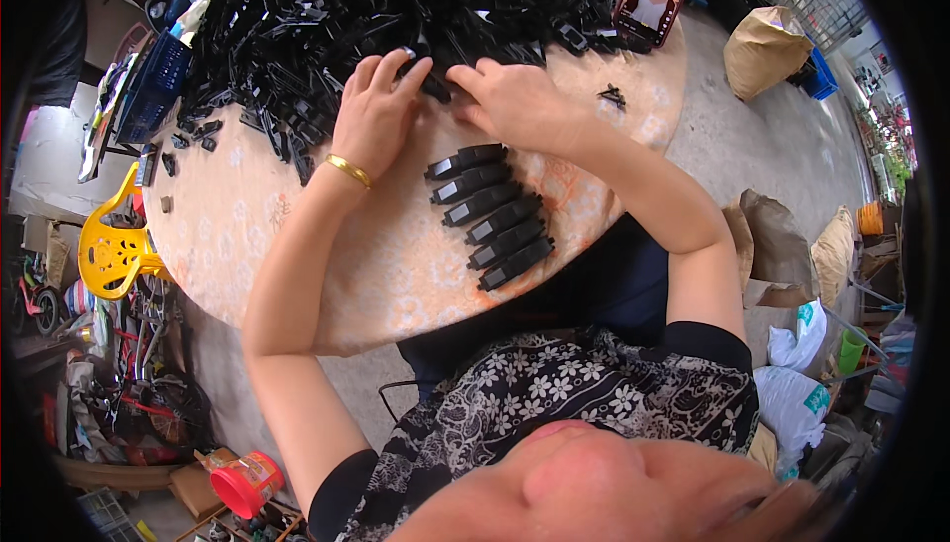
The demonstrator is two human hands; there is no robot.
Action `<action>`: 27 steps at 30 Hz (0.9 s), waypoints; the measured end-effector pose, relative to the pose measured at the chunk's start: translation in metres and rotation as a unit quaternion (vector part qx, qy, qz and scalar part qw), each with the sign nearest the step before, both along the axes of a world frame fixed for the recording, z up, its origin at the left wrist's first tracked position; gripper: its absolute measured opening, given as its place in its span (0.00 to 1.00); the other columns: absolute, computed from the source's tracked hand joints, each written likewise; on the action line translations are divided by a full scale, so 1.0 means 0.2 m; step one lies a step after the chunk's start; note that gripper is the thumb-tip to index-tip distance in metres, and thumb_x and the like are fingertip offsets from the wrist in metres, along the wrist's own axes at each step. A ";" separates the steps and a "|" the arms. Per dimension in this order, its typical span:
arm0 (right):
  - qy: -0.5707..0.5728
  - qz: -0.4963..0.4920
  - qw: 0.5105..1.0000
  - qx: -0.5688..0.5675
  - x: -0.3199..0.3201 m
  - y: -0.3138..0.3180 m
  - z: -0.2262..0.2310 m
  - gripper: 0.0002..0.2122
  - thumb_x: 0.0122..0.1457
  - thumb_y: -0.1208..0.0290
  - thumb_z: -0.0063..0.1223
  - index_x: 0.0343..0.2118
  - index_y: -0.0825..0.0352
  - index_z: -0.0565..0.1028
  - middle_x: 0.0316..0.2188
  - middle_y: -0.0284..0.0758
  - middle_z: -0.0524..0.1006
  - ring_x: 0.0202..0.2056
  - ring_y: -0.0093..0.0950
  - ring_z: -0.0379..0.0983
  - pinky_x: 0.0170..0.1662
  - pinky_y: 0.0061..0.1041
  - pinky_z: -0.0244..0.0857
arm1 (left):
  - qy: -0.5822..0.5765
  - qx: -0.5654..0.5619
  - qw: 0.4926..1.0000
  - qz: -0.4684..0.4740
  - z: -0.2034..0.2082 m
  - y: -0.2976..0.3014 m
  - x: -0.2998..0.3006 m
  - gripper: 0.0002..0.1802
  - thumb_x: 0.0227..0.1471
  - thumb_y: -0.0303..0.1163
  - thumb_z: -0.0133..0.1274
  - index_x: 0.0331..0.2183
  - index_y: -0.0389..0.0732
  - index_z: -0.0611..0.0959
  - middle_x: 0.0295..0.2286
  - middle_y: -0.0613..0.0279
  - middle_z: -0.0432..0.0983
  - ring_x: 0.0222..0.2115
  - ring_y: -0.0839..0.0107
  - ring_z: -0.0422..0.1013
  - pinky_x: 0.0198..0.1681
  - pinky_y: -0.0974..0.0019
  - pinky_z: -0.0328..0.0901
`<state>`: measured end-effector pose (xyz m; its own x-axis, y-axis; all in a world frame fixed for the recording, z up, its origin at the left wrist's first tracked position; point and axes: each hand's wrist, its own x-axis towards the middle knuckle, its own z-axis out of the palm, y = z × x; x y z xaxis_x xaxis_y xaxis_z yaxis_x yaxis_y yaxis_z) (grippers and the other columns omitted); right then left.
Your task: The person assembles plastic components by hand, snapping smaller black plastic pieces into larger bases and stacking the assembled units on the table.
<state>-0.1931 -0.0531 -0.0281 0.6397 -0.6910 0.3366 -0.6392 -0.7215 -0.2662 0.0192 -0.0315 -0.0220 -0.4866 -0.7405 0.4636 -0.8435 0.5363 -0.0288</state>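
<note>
The person wears a black blouse point(539, 374) with a white pattern: small flowers with rounded petals, and among them curly shapes which resemble lace. The left sleeve point(343, 492) and the right sleeve point(708, 346) are short, plain black, and end above the elbow. At the wrist of the left hand point(381, 111) is a gold-coloured bracelet point(348, 172). Dark blue cloth point(614, 285) covers the legs.

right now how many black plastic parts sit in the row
6 black plastic parts, in one slanting row toward the near edge of the floral table; none seems hidden
</note>
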 end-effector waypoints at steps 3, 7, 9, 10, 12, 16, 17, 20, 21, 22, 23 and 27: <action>-0.034 -0.013 0.999 -0.001 -0.01 -0.02 -0.02 0.14 0.54 0.63 0.55 0.41 0.63 0.71 0.30 0.40 0.73 0.31 0.41 0.75 0.35 0.36 0.70 | 0.009 0.002 1.000 0.010 0.01 0.02 -0.03 0.25 0.42 0.25 0.56 0.47 0.46 0.77 0.46 0.56 0.66 0.49 0.54 0.62 0.54 0.57 0.60; -0.067 0.013 0.998 -0.018 -0.03 -0.04 -0.05 0.12 0.52 0.65 0.56 0.37 0.63 0.72 0.31 0.41 0.72 0.32 0.41 0.74 0.34 0.36 0.70 | -0.012 -0.060 0.998 -0.004 0.00 0.00 -0.02 0.18 0.43 0.24 0.55 0.41 0.42 0.78 0.44 0.57 0.70 0.48 0.58 0.64 0.53 0.57 0.60; -0.081 0.021 0.996 -0.019 -0.03 -0.03 -0.04 0.11 0.53 0.66 0.56 0.37 0.64 0.73 0.32 0.41 0.72 0.32 0.41 0.74 0.34 0.36 0.70 | -0.015 -0.069 0.997 -0.020 0.01 0.00 -0.01 0.16 0.43 0.24 0.54 0.39 0.41 0.78 0.42 0.58 0.71 0.47 0.59 0.66 0.53 0.57 0.60; -0.077 0.000 0.997 -0.015 -0.02 -0.01 -0.02 0.12 0.53 0.66 0.56 0.38 0.63 0.73 0.31 0.41 0.72 0.32 0.41 0.74 0.34 0.35 0.69 | -0.007 -0.040 0.999 -0.030 0.02 0.01 -0.02 0.15 0.44 0.23 0.54 0.38 0.41 0.78 0.39 0.58 0.73 0.46 0.60 0.67 0.53 0.57 0.61; -0.073 -0.022 0.997 -0.012 -0.02 -0.01 -0.02 0.12 0.53 0.66 0.56 0.39 0.63 0.74 0.31 0.40 0.72 0.32 0.41 0.74 0.35 0.35 0.69 | 0.001 -0.011 0.999 -0.039 0.02 0.02 -0.02 0.15 0.44 0.23 0.54 0.38 0.40 0.78 0.37 0.59 0.74 0.44 0.60 0.68 0.52 0.57 0.61; -0.053 -0.019 0.998 -0.006 -0.03 -0.05 -0.03 0.12 0.52 0.67 0.57 0.41 0.60 0.76 0.32 0.39 0.71 0.32 0.40 0.74 0.35 0.34 0.69 | -0.001 0.019 0.999 -0.047 0.01 0.05 -0.02 0.15 0.44 0.25 0.54 0.38 0.42 0.78 0.34 0.62 0.74 0.40 0.61 0.68 0.47 0.59 0.63; -0.057 -0.011 0.998 -0.002 -0.04 -0.05 -0.04 0.11 0.52 0.68 0.57 0.40 0.59 0.76 0.32 0.38 0.71 0.33 0.40 0.73 0.35 0.34 0.69 | 0.001 0.031 0.999 -0.043 0.03 0.06 -0.02 0.16 0.42 0.24 0.56 0.38 0.41 0.79 0.34 0.60 0.75 0.38 0.59 0.69 0.45 0.59 0.64; -0.086 0.007 0.996 -0.003 -0.08 -0.02 -0.03 0.10 0.50 0.71 0.59 0.38 0.60 0.77 0.32 0.38 0.70 0.33 0.38 0.72 0.37 0.34 0.68 | 0.031 0.085 0.995 -0.034 0.10 0.16 -0.05 0.16 0.42 0.24 0.57 0.38 0.40 0.79 0.33 0.60 0.75 0.37 0.58 0.68 0.43 0.61 0.64; -0.086 0.006 0.996 -0.002 -0.10 -0.01 -0.03 0.10 0.50 0.71 0.59 0.38 0.60 0.77 0.32 0.38 0.70 0.33 0.38 0.72 0.37 0.34 0.68 | 0.031 0.086 0.995 -0.035 0.12 0.17 -0.06 0.16 0.42 0.24 0.57 0.38 0.40 0.79 0.33 0.60 0.75 0.37 0.58 0.68 0.43 0.61 0.64; -0.091 0.015 0.996 -0.011 -0.11 0.00 -0.02 0.10 0.50 0.72 0.59 0.37 0.62 0.76 0.32 0.37 0.69 0.34 0.38 0.71 0.37 0.33 0.67 | 0.058 0.114 0.991 -0.043 0.15 0.19 -0.06 0.16 0.42 0.23 0.57 0.38 0.39 0.79 0.32 0.60 0.74 0.37 0.58 0.68 0.43 0.61 0.64; -0.097 0.024 0.995 -0.019 -0.12 0.01 -0.01 0.10 0.49 0.73 0.59 0.36 0.63 0.75 0.32 0.37 0.69 0.34 0.38 0.71 0.37 0.33 0.67 | 0.084 0.142 0.985 -0.052 0.16 0.21 -0.07 0.15 0.43 0.23 0.57 0.38 0.39 0.79 0.31 0.59 0.74 0.37 0.58 0.68 0.42 0.61 0.64; -0.071 0.022 0.996 -0.055 -0.12 0.03 0.00 0.09 0.50 0.70 0.59 0.34 0.65 0.74 0.31 0.38 0.70 0.33 0.38 0.72 0.36 0.33 0.67 | 0.052 0.163 0.984 -0.052 0.12 0.21 -0.06 0.13 0.46 0.23 0.55 0.38 0.38 0.79 0.32 0.57 0.74 0.37 0.57 0.68 0.41 0.60 0.64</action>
<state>-0.2178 -0.0466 -0.0285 0.6093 -0.6180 0.4968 -0.5684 -0.7773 -0.2697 0.0066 0.0110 0.0014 -0.5295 -0.8070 0.2616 -0.7735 0.5859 0.2419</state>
